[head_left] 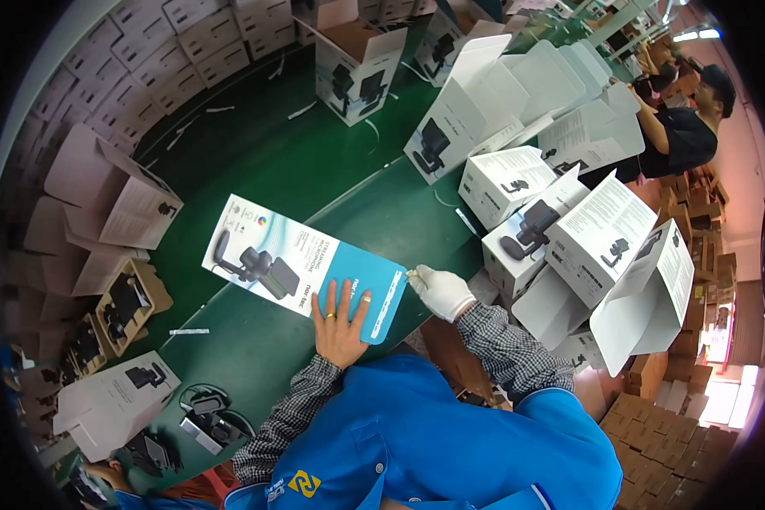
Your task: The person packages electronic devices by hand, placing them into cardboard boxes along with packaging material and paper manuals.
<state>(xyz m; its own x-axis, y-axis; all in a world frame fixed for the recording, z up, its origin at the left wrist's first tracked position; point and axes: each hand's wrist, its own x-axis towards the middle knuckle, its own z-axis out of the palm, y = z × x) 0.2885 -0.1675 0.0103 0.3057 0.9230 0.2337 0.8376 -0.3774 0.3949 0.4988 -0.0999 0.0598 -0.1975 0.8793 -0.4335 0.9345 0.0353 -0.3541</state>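
Note:
A flat microphone box (293, 268), white with a blue end flap, lies slantwise on the green table before me. On its blue part rests my left hand (340, 327), fingers stretched and spread, with a ring on one. Along the flap's outer edge runs a pale printed strip (388, 308). My right hand (442, 291), in a white glove with bare fingertips, is closed in a pinch at the flap's far right corner. What lies between those fingertips is too small to make out.
Opened white boxes (591, 242) are heaped at the right; another stands open (357, 72) at the back. At the left are more boxes (115, 204), a moulded tray (127, 304) and black devices with cables (212, 416). Loose white strips (189, 331) lie about. A person (688, 127) stands far right.

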